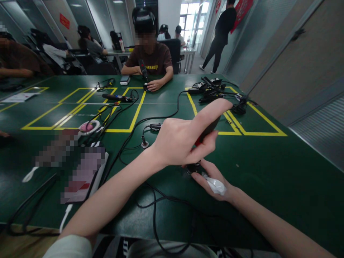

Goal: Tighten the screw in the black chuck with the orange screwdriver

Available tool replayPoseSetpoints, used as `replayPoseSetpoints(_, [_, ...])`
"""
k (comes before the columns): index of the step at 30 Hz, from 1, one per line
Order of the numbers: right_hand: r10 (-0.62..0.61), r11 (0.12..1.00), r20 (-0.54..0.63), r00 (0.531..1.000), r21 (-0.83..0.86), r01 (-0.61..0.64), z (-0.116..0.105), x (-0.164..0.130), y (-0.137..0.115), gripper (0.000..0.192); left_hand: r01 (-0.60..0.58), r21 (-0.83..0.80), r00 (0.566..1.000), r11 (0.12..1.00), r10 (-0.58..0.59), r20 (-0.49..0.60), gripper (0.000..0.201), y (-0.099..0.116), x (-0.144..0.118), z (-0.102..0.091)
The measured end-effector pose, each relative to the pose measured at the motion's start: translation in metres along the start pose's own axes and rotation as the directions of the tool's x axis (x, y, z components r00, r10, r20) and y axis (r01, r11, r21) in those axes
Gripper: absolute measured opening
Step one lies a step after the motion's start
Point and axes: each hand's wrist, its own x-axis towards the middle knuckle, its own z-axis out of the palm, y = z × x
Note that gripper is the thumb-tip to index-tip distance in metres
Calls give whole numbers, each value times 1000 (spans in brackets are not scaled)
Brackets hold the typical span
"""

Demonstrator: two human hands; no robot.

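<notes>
My left hand [185, 138] is wrapped round a black and red electric screwdriver [212, 126], its thumb and fingers hiding much of the tool. The screwdriver stands over a small round black part [192, 167]. My right hand [213, 175] pinches that part from below and beside, just above the green table. A crumpled white piece [216, 186] lies against the right palm and wrist. Whether the tool's tip touches the black part I cannot tell.
Black cables [154, 200] loop across the green table. Phones [86, 175] lie at left, with a tape roll [90, 127]. A cable pile [209, 87] sits at back right. Another person [150, 61] works opposite with a similar screwdriver [143, 70].
</notes>
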Motion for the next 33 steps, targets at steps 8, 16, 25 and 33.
replayPoseSetpoints(8, [8,1000,9,1000,-8,-8,-1,1,0,26,12,69,1000,998,-13,10,31,2,2,-4])
replayPoseSetpoints(16, [13,1000,-30,999,-16,-14,1,1,-1,24,-55,-180,998,982,53,-19,36,-4,4,-9])
replayPoseSetpoints(25, [15,1000,-28,999,-3,-15,3,0,1,26,-19,-162,1000,987,16,-18,28,3,9,-12])
replayPoseSetpoints(33, [38,999,-10,999,12,-38,2,-3,6,32,53,-224,996,973,-68,-60,20,6,8,-8])
